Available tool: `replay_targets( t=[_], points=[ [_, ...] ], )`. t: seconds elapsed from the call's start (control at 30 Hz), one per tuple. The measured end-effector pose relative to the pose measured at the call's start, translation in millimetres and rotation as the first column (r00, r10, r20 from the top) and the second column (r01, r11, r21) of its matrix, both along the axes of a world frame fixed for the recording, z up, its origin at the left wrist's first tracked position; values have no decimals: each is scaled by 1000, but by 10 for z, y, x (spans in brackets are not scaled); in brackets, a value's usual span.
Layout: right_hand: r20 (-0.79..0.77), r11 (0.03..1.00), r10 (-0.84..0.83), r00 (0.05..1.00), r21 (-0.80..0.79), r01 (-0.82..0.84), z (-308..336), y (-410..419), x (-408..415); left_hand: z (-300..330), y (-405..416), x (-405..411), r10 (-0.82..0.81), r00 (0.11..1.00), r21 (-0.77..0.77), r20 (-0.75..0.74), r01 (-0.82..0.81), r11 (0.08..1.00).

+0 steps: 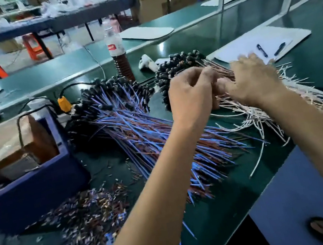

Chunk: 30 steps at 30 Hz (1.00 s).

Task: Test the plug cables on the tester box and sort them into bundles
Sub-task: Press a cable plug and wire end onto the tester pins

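White-wired plug cables: fanned heap, right of centre on the green worktop, black plugs far, likely so ends line up for bundling. Blue-and-brown plug cables: separate heap just left, kept apart as a sorted lot. Left hand: fingers curled, pinching white leads. Right hand: blurred over same heap; grip cannot be told. Tester box: near left

Both forearms bare, no sleeves visible; hands ungloved, no rings or watch.
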State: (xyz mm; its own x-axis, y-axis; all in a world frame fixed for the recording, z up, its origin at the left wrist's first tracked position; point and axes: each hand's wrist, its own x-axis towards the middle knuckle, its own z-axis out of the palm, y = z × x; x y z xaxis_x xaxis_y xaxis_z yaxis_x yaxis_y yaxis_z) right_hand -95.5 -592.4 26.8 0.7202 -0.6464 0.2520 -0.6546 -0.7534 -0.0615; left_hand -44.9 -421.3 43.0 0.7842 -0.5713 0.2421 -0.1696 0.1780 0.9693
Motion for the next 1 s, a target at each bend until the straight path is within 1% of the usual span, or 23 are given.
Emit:
replay_targets(
  t=[0.07, 0.13, 0.17, 0.23, 0.27, 0.3, 0.37, 0.43, 0.47, 0.53, 0.6, 0.63, 0.67, 0.7, 0.73, 0.77, 0.8, 0.87, 0.9, 1.0],
  points=[
    [-18, 996, 49, 999, -68, -50, 95, 364, 42, 3, 359, -66, -64, 996, 18, 55, 63, 998],
    [38, 991, 121, 992, -66, -118, 188, 718, 71, 18, 732, -71, -143, 988, 66, 50, 140, 988],
    [104, 984, 174, 979, -49, -169, 220, 949, 110, 27, 975, -45, -181, 983, 116, 37, 176, 978],
    [225, 952, 302, 927, -23, -304, 258, 1442, 165, 46, 1461, 33, -292, 956, 293, 4, 278, 915],
    [261, 922, 376, 889, -10, -387, 262, 1685, 203, 53, 1709, 80, -360, 933, 402, -21, 338, 851],
    [279, 882, 448, 849, 15, -471, 260, 1916, 238, 58, 1942, 122, -425, 903, 514, -64, 395, 761],
    [258, 776, 587, 768, 94, -624, 195, 2432, 339, 24, 2483, 197, -467, 869, 725, -164, 427, 541],
    [207, 667, 699, 685, 157, -728, 90, 2906, 432, -33, 2966, 247, -403, 888, 871, -221, 366, 328],
    [185, 617, 742, 645, 190, -764, 34, 3112, 460, -65, 3163, 275, -340, 915, 917, -219, 312, 250],
    [142, 515, 818, 558, 251, -819, -91, 3550, 509, -106, 3572, 328, -175, 974, 969, -146, 176, 173],
    [93, 435, 866, 491, 341, -833, -216, 3972, 545, -140, 3948, 410, -15, 999, 992, 42, -40, 119],
    [74, 406, 881, 467, 386, -828, -272, 4164, 553, -157, 4096, 456, 63, 982, 980, 178, -183, 82],
    [64, 377, 895, 442, 421, -825, -332, 4366, 562, -171, 4255, 490, 143, 935, 944, 323, -330, 27],
    [65, 355, 902, 427, 451, -819, -382, 4543, 568, -187, 4365, 515, 206, 869, 892, 449, -450, -45],
    [76, 338, 901, 426, 492, -803, -415, 4722, 564, -214, 4468, 544, 252, 804, 842, 538, -528, -114],
    [103, 317, 894, 436, 544, -777, -433, 4877, 558, -239, 4534, 580, 266, 772, 816, 577, -554, -164],
    [139, 282, 886, 442, 596, -752, -443, 5015, 555, -267, 4585, 623, 275, 764, 812, 584, -551, -193],
    [195, 204, 880, 433, 669, -715, -446, 5272, 562, -311, 4680, 696, 309, 768, 828, 560, -523, -202],
    [199, 187, 882, 428, 685, -704, -444, 5386, 570, -322, 4722, 732, 324, 765, 830, 557, -525, -186],
    [193, 176, 884, 425, 704, -688, -459, 5652, 584, -328, 4807, 826, 308, 753, 812, 581, -560, -161]
  ],
)
